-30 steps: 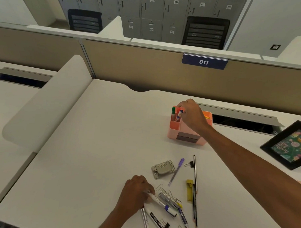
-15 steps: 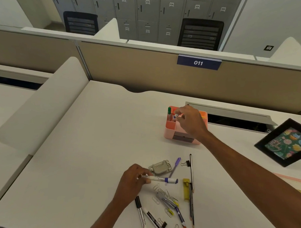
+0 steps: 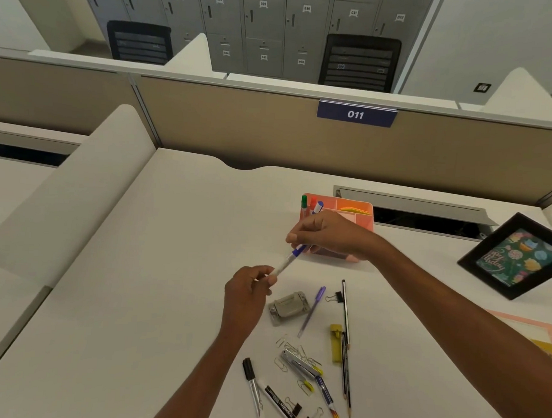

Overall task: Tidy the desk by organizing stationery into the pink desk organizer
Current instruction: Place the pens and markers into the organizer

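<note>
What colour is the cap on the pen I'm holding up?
Blue cap on a white pen, seen in the head view.

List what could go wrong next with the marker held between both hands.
Both the left hand and right hand pinch the white, blue-capped plastic marker at its ends; a mistimed release could drop it. One compartment of the pink plastic organizer already holds three upright markers; another might jam or tip them.

Bare left hand and right hand (forearms bare too).
</note>
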